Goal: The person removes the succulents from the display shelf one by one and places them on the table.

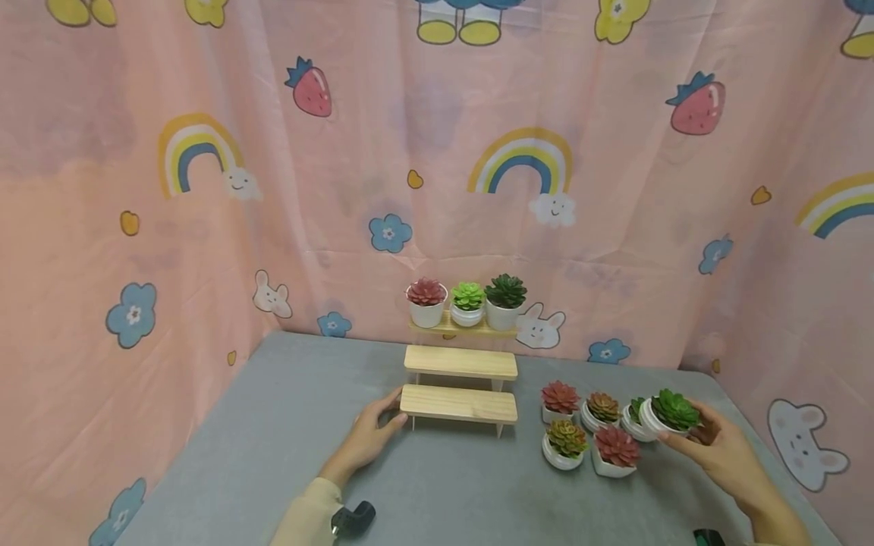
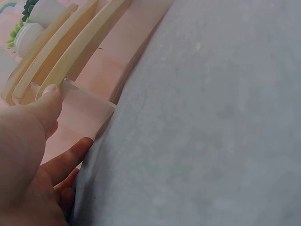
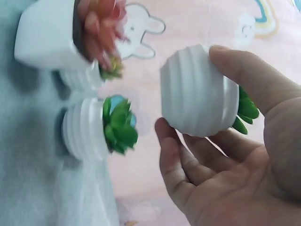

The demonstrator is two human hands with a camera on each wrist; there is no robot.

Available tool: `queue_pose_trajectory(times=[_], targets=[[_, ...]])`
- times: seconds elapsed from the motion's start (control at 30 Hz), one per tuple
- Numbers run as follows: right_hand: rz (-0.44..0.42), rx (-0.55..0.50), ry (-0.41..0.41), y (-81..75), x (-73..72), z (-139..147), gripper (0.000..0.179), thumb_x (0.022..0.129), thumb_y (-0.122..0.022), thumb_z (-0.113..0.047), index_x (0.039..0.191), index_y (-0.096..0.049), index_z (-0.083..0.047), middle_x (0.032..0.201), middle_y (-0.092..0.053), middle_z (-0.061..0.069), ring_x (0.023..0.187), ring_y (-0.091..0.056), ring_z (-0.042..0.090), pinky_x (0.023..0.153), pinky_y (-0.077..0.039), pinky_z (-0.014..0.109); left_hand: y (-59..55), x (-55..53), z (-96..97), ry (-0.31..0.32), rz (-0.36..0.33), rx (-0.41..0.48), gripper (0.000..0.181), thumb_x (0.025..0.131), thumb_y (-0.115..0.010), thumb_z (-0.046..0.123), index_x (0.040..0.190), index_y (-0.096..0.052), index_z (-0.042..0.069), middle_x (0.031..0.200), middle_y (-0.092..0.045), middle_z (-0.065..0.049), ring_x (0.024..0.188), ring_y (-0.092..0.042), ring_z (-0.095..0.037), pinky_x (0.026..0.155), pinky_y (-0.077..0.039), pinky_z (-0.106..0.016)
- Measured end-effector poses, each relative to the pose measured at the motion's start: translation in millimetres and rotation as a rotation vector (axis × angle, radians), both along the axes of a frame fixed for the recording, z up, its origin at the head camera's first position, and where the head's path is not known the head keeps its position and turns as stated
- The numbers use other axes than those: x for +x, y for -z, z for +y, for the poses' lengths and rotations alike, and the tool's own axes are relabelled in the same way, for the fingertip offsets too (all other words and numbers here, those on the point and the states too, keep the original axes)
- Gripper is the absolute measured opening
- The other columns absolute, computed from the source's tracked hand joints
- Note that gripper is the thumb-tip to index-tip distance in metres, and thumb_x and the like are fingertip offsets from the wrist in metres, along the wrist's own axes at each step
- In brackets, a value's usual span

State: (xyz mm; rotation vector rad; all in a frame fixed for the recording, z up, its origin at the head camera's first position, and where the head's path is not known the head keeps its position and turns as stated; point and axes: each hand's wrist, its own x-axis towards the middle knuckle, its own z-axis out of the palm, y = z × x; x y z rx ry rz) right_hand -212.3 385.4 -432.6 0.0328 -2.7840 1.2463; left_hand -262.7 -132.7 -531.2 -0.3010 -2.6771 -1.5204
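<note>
My right hand (image 1: 724,451) holds a green succulent in a ribbed white pot (image 3: 200,92), thumb on one side and fingers on the other. That pot is off the table and tilted, partly in front of another green succulent (image 3: 120,127) in a white pot. My left hand (image 1: 369,434) is at the left end of a three-tier wooden stand (image 1: 459,403). Its thumb touches the end of the lowest board (image 2: 77,52), and its other fingers lie lower, near the clear side leg (image 2: 87,106) and the tabletop.
On the top tier stand a red succulent (image 1: 426,303), a light green one (image 1: 467,303) and a dark green one (image 1: 505,302). Several potted succulents, including a red one (image 1: 616,451), stand right of the stand on the grey table (image 1: 273,425). A pink patterned curtain (image 1: 369,136) hangs behind.
</note>
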Motion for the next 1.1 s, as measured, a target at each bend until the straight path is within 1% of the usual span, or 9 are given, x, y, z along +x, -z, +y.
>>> queue_pose_trajectory(times=[0.07,0.1,0.2,0.3,0.43,0.67,0.8,0.93,1.1], targets=[[-0.054,0.033,-0.008,-0.9,-1.6,5.3,0.079,0.098,-0.068,-0.028,0.15,-0.028,0.016,0.141,-0.051,0.034,0.087,-0.046,-0.025,0.069,-0.053,0.015,-1.2,0.1,-0.2,-0.001,0.002,0.007,0.061,0.1,-0.062,0.037,0.154,-0.044,0.015,0.14,-0.064,-0.011,0.144,-0.045,-0.039,0.119,-0.025,-0.069],[-0.077,0.047,-0.015,-1.0,-2.5,7.7,0.08,0.099,-0.067,-0.029,0.15,-0.027,0.017,0.145,-0.041,0.044,0.086,-0.045,-0.025,0.069,-0.054,0.015,-2.0,0.1,-0.3,0.0,0.003,0.013,0.061,0.1,-0.063,0.037,0.154,-0.044,0.015,0.14,-0.064,-0.011,0.144,-0.045,-0.039,0.119,-0.025,-0.069],[-0.141,0.082,-0.024,0.7,-4.9,13.8,0.082,0.098,-0.068,-0.032,0.149,-0.027,0.019,0.144,-0.04,0.045,0.086,-0.052,-0.018,0.07,-0.055,0.02,-3.1,0.1,-0.6,0.002,0.015,0.011,0.061,0.1,-0.062,0.036,0.154,-0.044,0.014,0.139,-0.064,-0.011,0.144,-0.045,-0.039,0.119,-0.025,-0.069],[-0.204,0.118,-0.044,3.7,-7.1,19.3,0.086,0.097,-0.068,-0.034,0.148,-0.024,0.02,0.144,-0.037,0.047,0.092,-0.065,0.002,0.073,-0.057,0.027,-3.4,0.6,-1.2,0.004,0.017,0.017,0.061,0.1,-0.062,0.035,0.154,-0.044,0.014,0.139,-0.064,-0.012,0.144,-0.045,-0.039,0.119,-0.026,-0.069],[-0.29,0.125,-0.091,10.9,-9.9,26.2,0.089,0.098,-0.066,-0.037,0.148,-0.02,0.02,0.146,-0.029,0.049,0.101,-0.067,0.022,0.076,-0.057,0.032,-1.8,1.2,-1.8,0.001,0.009,0.023,0.061,0.1,-0.062,0.036,0.154,-0.044,0.014,0.14,-0.063,-0.012,0.144,-0.045,-0.04,0.118,-0.025,-0.07],[-0.373,0.104,-0.127,33.1,-13.1,33.0,0.086,0.097,-0.066,-0.038,0.147,-0.025,0.018,0.145,-0.034,0.046,0.102,-0.063,0.02,0.079,-0.055,0.034,2.8,1.2,-3.0,-0.003,0.002,0.009,0.061,0.099,-0.062,0.039,0.154,-0.045,0.017,0.138,-0.064,-0.011,0.143,-0.046,-0.04,0.118,-0.027,-0.069],[-0.385,0.106,-0.123,42.2,-14.4,33.5,0.086,0.095,-0.068,-0.037,0.146,-0.027,0.019,0.143,-0.037,0.046,0.106,-0.063,0.026,0.081,-0.055,0.036,4.0,0.6,-3.0,-0.003,0.006,0.008,0.061,0.099,-0.062,0.038,0.153,-0.045,0.016,0.138,-0.064,-0.012,0.143,-0.046,-0.04,0.117,-0.027,-0.07],[-0.377,0.119,-0.121,46.4,-15.3,34.0,0.087,0.094,-0.069,-0.037,0.146,-0.029,0.02,0.141,-0.041,0.045,0.106,-0.064,0.03,0.081,-0.055,0.037,4.3,-1.1,-1.9,-0.002,0.01,0.001,0.061,0.1,-0.062,0.039,0.154,-0.045,0.017,0.138,-0.064,-0.011,0.143,-0.046,-0.039,0.118,-0.027,-0.069],[-0.382,0.11,-0.158,47.3,-16.5,34.7,0.087,0.096,-0.067,-0.036,0.145,-0.026,0.023,0.144,-0.035,0.048,0.112,-0.063,0.039,0.084,-0.057,0.042,2.5,-1.5,-0.6,-0.002,0.01,-0.002,0.061,0.1,-0.062,0.038,0.154,-0.044,0.016,0.138,-0.064,-0.011,0.144,-0.046,-0.039,0.118,-0.027,-0.069]])
